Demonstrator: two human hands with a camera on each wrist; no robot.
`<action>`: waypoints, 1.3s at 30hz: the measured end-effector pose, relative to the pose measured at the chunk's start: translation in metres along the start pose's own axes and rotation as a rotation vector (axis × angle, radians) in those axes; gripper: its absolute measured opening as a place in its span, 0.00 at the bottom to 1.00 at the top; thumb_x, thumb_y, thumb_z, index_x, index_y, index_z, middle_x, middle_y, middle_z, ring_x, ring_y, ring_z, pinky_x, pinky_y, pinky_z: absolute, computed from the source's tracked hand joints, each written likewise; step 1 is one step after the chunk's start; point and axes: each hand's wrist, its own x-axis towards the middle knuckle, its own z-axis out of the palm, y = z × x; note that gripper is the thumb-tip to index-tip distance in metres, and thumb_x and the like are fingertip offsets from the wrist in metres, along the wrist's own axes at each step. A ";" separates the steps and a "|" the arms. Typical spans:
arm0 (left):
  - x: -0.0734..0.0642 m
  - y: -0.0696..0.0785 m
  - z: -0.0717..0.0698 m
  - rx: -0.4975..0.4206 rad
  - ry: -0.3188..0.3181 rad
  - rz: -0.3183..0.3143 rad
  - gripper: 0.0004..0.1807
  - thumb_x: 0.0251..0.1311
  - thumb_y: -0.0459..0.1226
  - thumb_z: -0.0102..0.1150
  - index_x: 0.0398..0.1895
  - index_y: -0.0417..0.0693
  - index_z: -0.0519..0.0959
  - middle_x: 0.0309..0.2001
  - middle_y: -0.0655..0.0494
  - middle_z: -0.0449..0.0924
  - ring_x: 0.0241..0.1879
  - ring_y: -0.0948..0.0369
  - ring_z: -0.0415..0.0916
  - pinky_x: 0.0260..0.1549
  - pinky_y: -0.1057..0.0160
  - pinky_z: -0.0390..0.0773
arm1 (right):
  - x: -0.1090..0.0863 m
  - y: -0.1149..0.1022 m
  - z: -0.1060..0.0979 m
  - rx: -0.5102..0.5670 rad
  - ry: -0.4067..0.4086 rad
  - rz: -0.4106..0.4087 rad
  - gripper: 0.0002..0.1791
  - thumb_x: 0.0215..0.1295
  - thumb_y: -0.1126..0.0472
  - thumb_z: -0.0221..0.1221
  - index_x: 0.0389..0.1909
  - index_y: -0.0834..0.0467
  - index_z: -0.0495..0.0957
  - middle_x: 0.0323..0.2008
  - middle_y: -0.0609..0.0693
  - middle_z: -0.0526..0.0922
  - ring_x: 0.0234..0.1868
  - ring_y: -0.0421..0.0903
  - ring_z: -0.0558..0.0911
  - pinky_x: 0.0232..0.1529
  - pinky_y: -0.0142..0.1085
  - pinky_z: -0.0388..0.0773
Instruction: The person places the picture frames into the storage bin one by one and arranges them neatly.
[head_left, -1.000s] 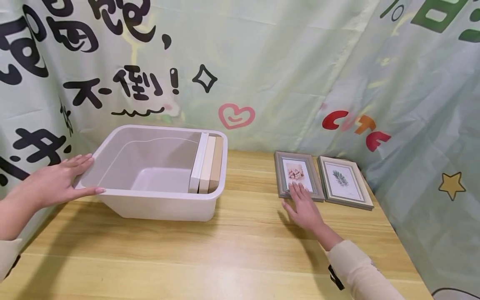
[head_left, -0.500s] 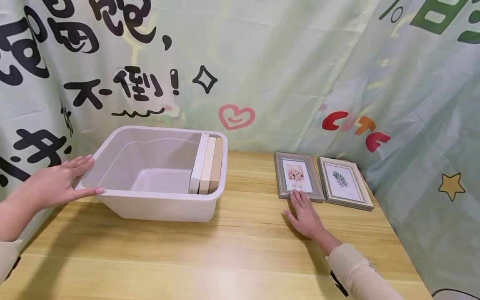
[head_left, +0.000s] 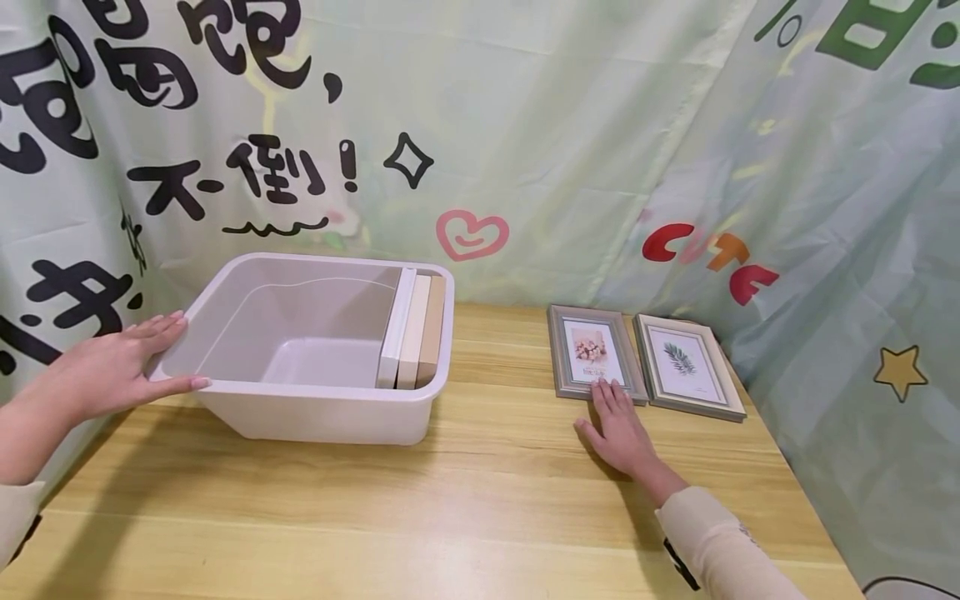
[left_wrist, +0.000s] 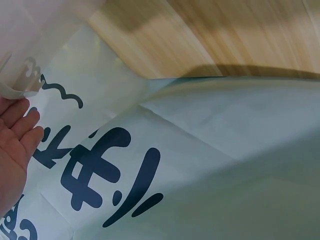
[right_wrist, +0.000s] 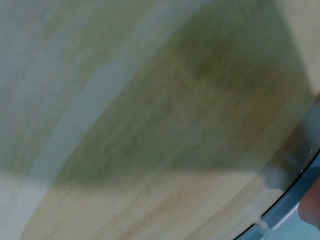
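Observation:
In the head view a light grey plastic bin [head_left: 315, 412] stands on the left of the table. My left hand [head_left: 112, 367] rests on its left front corner, thumb along the front rim and fingers on the left rim. The left wrist view also catches that hand [left_wrist: 15, 145] against the bin's edge. At the right, my right hand [head_left: 621, 433] touches the near edge of a grey-brown photo frame [head_left: 596, 348] with a pink flower picture, its fingers extended. Beside it lies a cream photo frame [head_left: 684, 367] with a green leaf print.
Several white, cream and tan slabs [head_left: 416, 333] stand on edge inside the bin along its right wall. A wooden table [head_left: 480, 500] carries everything. A printed curtain [head_left: 570, 150] hangs close behind the table and along both sides.
My right hand has drawn back from the flower picture to the frame's near edge, shifting slightly right. Both photo frames lie where they were. The left hand stays on the bin.

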 end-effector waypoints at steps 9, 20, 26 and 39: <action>0.000 0.001 0.000 0.000 -0.001 0.003 0.51 0.47 0.62 0.58 0.62 0.29 0.63 0.64 0.30 0.60 0.58 0.32 0.62 0.44 0.35 0.69 | 0.001 0.004 -0.004 0.017 -0.055 0.044 0.39 0.67 0.49 0.48 0.68 0.73 0.49 0.69 0.70 0.51 0.71 0.67 0.47 0.69 0.57 0.42; -0.001 0.000 -0.001 -0.003 -0.013 0.000 0.51 0.48 0.62 0.57 0.63 0.29 0.62 0.64 0.30 0.60 0.59 0.32 0.61 0.46 0.35 0.68 | 0.001 0.000 -0.004 0.008 -0.023 -0.001 0.37 0.67 0.50 0.49 0.67 0.71 0.54 0.69 0.68 0.55 0.70 0.66 0.52 0.69 0.56 0.47; -0.001 0.000 0.000 -0.002 -0.012 0.000 0.51 0.48 0.62 0.57 0.63 0.28 0.62 0.63 0.29 0.60 0.58 0.31 0.61 0.46 0.35 0.68 | 0.001 -0.006 -0.001 0.021 -0.029 -0.010 0.37 0.66 0.50 0.50 0.67 0.70 0.54 0.69 0.67 0.53 0.71 0.65 0.50 0.69 0.56 0.48; -0.001 0.001 0.001 -0.014 -0.002 -0.012 0.51 0.48 0.62 0.58 0.63 0.29 0.62 0.64 0.30 0.59 0.59 0.32 0.62 0.46 0.35 0.68 | -0.002 -0.024 0.003 0.052 0.014 -0.064 0.36 0.65 0.51 0.52 0.66 0.71 0.57 0.67 0.67 0.58 0.69 0.66 0.56 0.67 0.58 0.53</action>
